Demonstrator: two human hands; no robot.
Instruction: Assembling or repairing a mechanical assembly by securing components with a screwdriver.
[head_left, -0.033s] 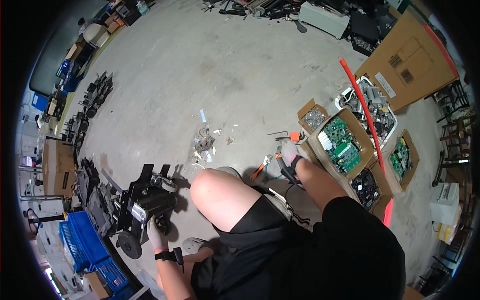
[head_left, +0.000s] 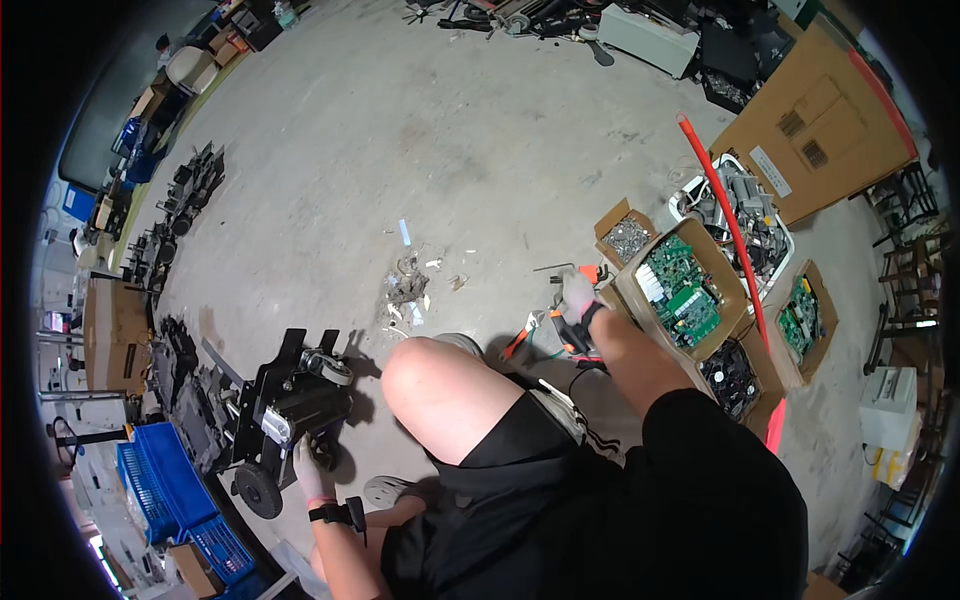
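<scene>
On the floor at the left lies a black wheeled chassis point(head_left: 300, 400) with a dark drum-shaped part, a small caster and a larger black wheel. My left hand point(head_left: 310, 472), in a white glove, grips its near edge; the fingertips are partly hidden. My gloved right hand point(head_left: 577, 292) reaches down over several tools at the right. Beneath and beside its fingers are an orange hex key holder point(head_left: 590, 273) and a loose L-shaped hex key point(head_left: 553, 267). Its fingers are blurred. Pliers with orange-red handles point(head_left: 517, 343) and a black-and-orange tool point(head_left: 573, 332) lie nearer me.
Cardboard boxes of green circuit boards point(head_left: 690, 290) and a box of dark fans or cables point(head_left: 730, 375) stand right of my arm. A red pole point(head_left: 720, 190) leans across them. Debris point(head_left: 407, 285) lies ahead. Blue crates point(head_left: 170, 480) are at the left.
My right hand has shifted slightly up and away from me, covering more of the hex key holder and uncovering the orange end of the black-and-orange tool. My left hand stays put.
</scene>
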